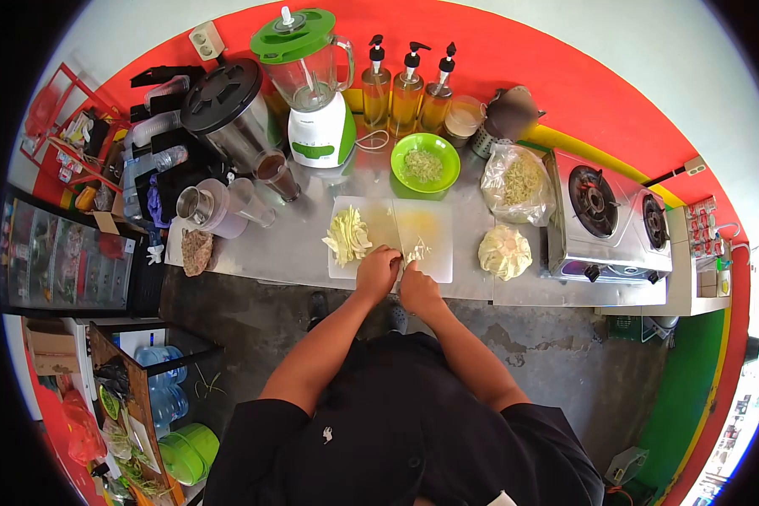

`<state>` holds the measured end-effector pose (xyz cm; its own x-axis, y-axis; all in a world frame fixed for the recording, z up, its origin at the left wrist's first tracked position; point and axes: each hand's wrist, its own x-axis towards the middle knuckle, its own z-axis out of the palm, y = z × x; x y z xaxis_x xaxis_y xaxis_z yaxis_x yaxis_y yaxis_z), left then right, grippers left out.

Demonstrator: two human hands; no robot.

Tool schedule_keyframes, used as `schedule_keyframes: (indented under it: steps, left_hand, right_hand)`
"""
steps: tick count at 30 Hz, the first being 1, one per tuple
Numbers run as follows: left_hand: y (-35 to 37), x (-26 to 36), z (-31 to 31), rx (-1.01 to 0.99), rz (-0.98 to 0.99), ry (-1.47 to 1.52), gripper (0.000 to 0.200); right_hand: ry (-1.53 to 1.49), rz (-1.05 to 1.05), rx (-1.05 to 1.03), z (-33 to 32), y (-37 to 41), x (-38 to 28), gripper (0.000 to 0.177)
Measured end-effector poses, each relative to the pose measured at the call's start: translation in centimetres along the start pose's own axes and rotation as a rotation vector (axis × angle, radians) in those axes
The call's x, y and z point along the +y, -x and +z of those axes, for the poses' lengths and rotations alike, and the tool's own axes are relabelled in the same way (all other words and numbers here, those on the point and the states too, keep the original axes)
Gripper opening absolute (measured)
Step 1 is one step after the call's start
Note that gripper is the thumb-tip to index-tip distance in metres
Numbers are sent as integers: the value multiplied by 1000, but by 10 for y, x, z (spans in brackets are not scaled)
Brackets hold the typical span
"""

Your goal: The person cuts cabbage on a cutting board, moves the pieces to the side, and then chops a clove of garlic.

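Both hands are close together at the front edge of a white cutting board point(438, 266). My left hand point(379, 271) has its fingers closed at the board's middle; what lies under them is hidden. Just beside it, my right hand point(419, 287) is closed around something at the near edge, perhaps a knife handle, mostly hidden. Small pale shreds point(418, 250) lie beyond my right hand. Sliced pale cabbage point(347, 236) is piled on the board's left side. To the right of the board sits a cut cabbage head point(505, 252).
Behind the board stands a green bowl point(447, 173) of shreds, with a plastic bag point(519, 184) of shreds to its right. A blender point(316, 126), pump bottles point(406, 97) and cups point(276, 175) line the back and left. A gas stove point(616, 244) is at the right.
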<state>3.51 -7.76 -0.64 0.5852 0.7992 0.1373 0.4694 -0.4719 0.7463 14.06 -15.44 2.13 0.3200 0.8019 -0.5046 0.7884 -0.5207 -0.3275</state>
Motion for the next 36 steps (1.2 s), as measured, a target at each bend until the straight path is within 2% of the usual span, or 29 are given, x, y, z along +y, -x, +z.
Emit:
schedule_keyframes:
  steps: [6,12,19,22,27,29,32,36]
  left_hand:
    - [1,2,-3,-16,-45,20,11]
    - [2,3,-3,-13,-53,7,11]
    - [3,5,2,10,-102,13,10]
    - [5,6,3,74,-33,9,10]
    - [12,10,5,83,-34,-10,9]
    - [11,11,8,119,-35,-13,10]
    - [11,13,8,93,-140,-35,10]
    - [4,7,9,89,-35,-111,9]
  right_hand:
    - [44,-56,-39,-14,1,3,36]
    - [25,-11,-24,-5,3,-3,37]
    - [42,-54,-57,-14,5,1,36]
    - [5,-43,-21,-6,3,1,36]
    - [-62,-113,30,-2,-4,16,36]
    - [-61,-97,20,-4,1,27,37]
    - [-48,-59,7,-6,2,42,39]
    - [-40,41,16,-18,0,52,36]
